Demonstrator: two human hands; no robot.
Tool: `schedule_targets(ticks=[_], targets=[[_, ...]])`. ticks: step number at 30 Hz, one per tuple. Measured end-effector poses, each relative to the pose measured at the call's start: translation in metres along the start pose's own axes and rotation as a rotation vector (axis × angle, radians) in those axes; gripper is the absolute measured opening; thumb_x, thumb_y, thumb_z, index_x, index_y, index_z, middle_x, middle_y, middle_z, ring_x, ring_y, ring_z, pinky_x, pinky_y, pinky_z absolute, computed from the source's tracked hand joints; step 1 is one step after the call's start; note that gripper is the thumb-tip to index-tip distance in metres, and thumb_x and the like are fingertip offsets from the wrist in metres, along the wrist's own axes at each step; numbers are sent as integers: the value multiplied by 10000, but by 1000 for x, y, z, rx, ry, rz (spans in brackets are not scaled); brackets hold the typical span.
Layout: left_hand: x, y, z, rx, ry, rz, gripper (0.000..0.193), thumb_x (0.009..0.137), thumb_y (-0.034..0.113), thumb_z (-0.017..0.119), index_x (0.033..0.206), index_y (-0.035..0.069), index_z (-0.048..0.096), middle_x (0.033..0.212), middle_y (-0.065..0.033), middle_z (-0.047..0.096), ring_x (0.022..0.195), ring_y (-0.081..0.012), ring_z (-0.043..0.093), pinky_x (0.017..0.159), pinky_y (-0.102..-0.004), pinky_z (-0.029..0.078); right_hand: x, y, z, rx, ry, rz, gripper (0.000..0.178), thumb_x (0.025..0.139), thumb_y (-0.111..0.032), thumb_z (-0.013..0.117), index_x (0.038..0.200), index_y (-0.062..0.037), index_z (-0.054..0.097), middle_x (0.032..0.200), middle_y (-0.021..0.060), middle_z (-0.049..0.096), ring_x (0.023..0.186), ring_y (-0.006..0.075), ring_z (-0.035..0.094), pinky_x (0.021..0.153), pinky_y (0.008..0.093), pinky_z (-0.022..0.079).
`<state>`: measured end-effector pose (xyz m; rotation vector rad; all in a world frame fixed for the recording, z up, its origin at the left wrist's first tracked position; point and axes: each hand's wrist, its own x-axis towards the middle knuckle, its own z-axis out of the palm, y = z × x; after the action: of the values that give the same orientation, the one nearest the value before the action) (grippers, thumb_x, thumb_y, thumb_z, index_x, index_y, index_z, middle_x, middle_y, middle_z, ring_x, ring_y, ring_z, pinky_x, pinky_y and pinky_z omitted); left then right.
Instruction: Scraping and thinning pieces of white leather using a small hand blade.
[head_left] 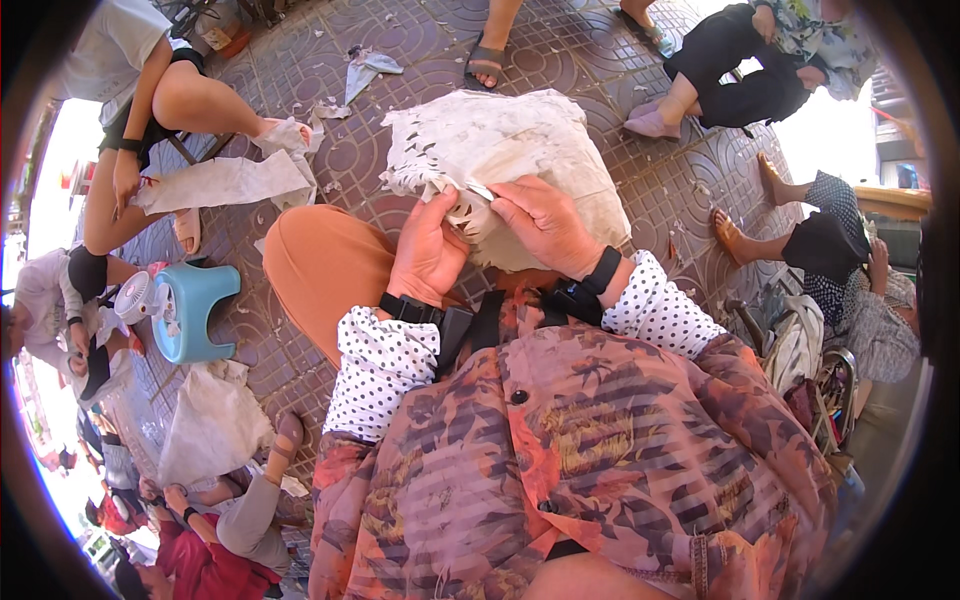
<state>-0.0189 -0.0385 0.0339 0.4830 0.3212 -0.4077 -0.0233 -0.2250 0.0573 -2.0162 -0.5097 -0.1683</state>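
Note:
A large off-white cloth (pixel 510 130) lies spread across my knee in front of me, its left part full of small slits and ragged holes. My left hand (pixel 432 245) is closed on the cloth's holed near edge, thumb on top. Close beside it, my right hand (pixel 545 220) is closed in a pinch at the same edge. A small, thin whitish piece (pixel 480 190) sticks out from its fingertips toward the left thumb; whether it is a tool or a fold of cloth I cannot tell.
A blue plastic stool (pixel 205 310) with a small white fan (pixel 135 298) stands at left. Seated people surround me; one at upper left has a long cloth strip (pixel 230 185). Another pale cloth (pixel 215 420) is at lower left. Scraps (pixel 330 110) litter the patterned tiles.

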Motion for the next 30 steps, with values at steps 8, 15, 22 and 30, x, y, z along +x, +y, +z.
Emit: schedule_targets(ticks=[8, 15, 22, 30], targets=[[-4, 8, 12, -90, -4, -58, 318, 975, 184, 620, 1268, 66, 583, 1236, -68, 667, 1164, -221, 620, 1028, -392, 478, 3, -1, -6, 35, 55, 71, 231, 972, -131, 613, 1141, 15, 671, 898, 134, 644, 839, 276, 634, 741, 354, 499], [1, 5, 0, -9, 89, -4, 296, 946, 142, 650, 1225, 56, 603, 1185, -64, 679, 1131, -227, 627, 1014, -398, 478, 3, -2, -1, 3, 12, 32, 263, 955, -140, 651, 1170, 13, 655, 930, 139, 636, 855, 288, 632, 755, 359, 507], [-1, 6, -1, -47, 48, 3, 290, 948, 130, 636, 1223, 45, 598, 1205, -75, 676, 1144, -234, 626, 1021, -393, 473, 4, 1, 8, -21, 11, -21, 310, 934, -127, 671, 1211, 5, 629, 965, 154, 626, 871, 321, 625, 754, 367, 514], [-1, 5, -2, -57, 18, 9, 315, 951, 128, 624, 1253, 43, 587, 1230, -72, 666, 1158, -232, 620, 1025, -385, 472, 5, 2, 9, -40, -27, -39, 323, 930, -124, 664, 1218, 16, 618, 966, 178, 621, 872, 356, 614, 749, 388, 516]])
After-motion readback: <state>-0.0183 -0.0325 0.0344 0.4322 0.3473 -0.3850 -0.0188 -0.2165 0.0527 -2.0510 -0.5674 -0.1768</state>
